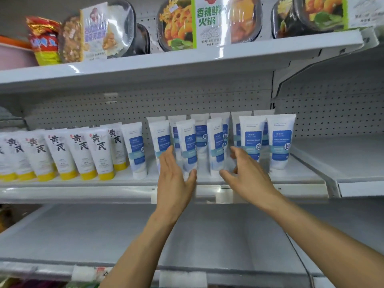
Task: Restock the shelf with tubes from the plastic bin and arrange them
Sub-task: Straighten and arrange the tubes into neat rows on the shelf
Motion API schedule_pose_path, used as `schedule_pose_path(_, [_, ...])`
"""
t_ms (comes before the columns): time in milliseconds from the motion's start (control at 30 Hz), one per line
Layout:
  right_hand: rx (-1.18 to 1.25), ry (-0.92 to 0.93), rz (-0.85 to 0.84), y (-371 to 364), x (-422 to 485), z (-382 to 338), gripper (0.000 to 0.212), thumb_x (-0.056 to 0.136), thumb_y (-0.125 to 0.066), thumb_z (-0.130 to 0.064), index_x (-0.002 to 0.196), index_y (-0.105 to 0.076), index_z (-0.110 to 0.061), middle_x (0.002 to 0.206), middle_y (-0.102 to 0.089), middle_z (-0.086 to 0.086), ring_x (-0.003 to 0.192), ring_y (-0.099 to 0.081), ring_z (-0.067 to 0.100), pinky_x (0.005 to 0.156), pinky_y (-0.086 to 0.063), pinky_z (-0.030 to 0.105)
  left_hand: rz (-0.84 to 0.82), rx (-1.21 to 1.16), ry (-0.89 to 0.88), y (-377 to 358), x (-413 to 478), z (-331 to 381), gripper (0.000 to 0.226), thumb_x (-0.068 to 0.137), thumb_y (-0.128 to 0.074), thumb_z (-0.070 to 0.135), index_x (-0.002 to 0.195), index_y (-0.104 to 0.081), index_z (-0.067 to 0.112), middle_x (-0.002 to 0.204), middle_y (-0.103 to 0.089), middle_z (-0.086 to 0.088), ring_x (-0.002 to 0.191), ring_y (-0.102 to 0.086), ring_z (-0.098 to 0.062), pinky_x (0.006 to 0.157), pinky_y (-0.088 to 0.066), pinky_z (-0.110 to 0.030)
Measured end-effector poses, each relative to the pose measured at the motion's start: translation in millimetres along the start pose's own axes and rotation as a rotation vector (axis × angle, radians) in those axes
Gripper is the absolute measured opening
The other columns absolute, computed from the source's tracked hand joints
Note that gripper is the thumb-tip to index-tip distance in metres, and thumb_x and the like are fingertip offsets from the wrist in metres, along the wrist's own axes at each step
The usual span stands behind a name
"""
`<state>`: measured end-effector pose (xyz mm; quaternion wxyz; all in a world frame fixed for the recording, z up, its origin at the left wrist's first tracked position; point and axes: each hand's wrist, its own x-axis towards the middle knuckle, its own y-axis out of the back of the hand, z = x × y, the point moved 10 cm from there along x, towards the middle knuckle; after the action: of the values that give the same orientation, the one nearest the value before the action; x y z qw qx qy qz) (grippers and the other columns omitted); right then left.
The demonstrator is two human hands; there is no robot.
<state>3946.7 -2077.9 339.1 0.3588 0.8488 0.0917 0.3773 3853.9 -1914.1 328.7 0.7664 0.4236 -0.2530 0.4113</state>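
On middle shelf [83,192], blue-label tubes [279,146] stand upright in crowded rows. Left hand [174,177] and right hand [249,173], both open-fingered, bracket two front tubes [188,146], gripping nothing. Risk: an uneven squeeze tips these tall, narrow-based tubes, dominoing neighbours. Plastic bin not in view.

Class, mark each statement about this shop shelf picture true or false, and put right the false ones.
1. The left hand and right hand are open, either side of the front blue-labelled tubes. True.
2. The yellow-capped tubes stand to the right of the blue-labelled tubes. False: they stand to the left.
3. The tubes stand cap down. True.
4. The top shelf holds more tubes. False: it holds packaged meals.
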Motion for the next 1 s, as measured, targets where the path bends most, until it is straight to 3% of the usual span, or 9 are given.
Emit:
schedule_pose_path(100, [-0.043, -0.062, 0.02, -14, 11, -5, 0.074, 0.084, -0.062, -0.039, 0.144, -0.022, -0.025, 0.136, -0.052, -0.002, 0.106, -0.06, 0.023, 0.088, -0.051, 0.042, -0.123, -0.056, 0.045, -12, 6, -10, 0.086, 0.088, -0.066, 0.028, 0.151, -0.009, 0.017, 0.15, -0.036, -0.002, 0.125, -0.052, -0.019, 0.096, -0.039, -0.024])
schedule_pose_path(200, [-0.035, -0.123, 0.018, -29, 19, -4, 0.084, 0.081, -0.063, -0.038, 0.148, -0.014, -0.026, 0.132, -0.055, 0.0, 0.106, -0.061, 0.025, 0.088, -0.051, 0.043, -0.177, -0.057, 0.019, -16, 15, -12, 0.08, 0.087, -0.066, 0.028, 0.147, -0.015, 0.019, 0.137, -0.053, 0.0, 0.111, -0.061, -0.017, 0.087, -0.042, -0.023])
schedule_pose_path(433, [-0.054, -0.221, 0.093, -38, 16, -2, 0.063, 0.085, -0.064, -0.031, 0.14, -0.034, -0.021, 0.115, -0.065, 0.003, 0.099, -0.062, 0.027, 0.08, -0.048, 0.034, -0.24, -0.121, 0.0, -29, 26, -18, 0.065, 0.076, -0.073, 0.033, 0.128, -0.035, 0.024, 0.118, -0.061, 0.005, 0.102, -0.062, -0.017, 0.087, -0.051, -0.035])
schedule_pose_path(600, [-0.116, -0.278, 0.154, -30, 12, 3, 0.056, 0.081, -0.07, -0.04, 0.125, -0.044, -0.018, 0.122, -0.061, 0.003, 0.109, -0.059, 0.026, 0.084, -0.046, 0.035, -0.287, -0.164, 0.026, -37, 30, -19, 0.053, 0.079, -0.072, 0.028, 0.123, -0.043, 0.023, 0.117, -0.064, 0.005, 0.101, -0.064, -0.017, 0.087, -0.051, -0.031])
schedule_pose_path(767, [-0.085, -0.265, 0.168, -27, 8, 4, 0.059, 0.079, -0.071, -0.044, 0.123, -0.041, -0.017, 0.124, -0.06, 0.003, 0.111, -0.059, 0.027, 0.084, -0.046, 0.037, -0.349, -0.211, 0.027, -45, 29, -11, 0.05, 0.081, -0.071, 0.026, 0.123, -0.044, 0.025, 0.119, -0.064, 0.005, 0.105, -0.063, -0.017, 0.091, -0.052, -0.036])
schedule_pose_path(1000, [-0.057, -0.258, 0.132, -20, 7, 9, 0.048, 0.08, -0.069, -0.039, 0.117, -0.047, -0.019, 0.111, -0.064, 0.001, 0.098, -0.062, 0.024, 0.08, -0.05, 0.034, -0.33, -0.174, -0.009, -42, 26, -10, 0.051, 0.082, -0.07, 0.03, 0.125, -0.042, 0.025, 0.118, -0.065, 0.006, 0.101, -0.065, -0.015, 0.091, -0.053, -0.039])
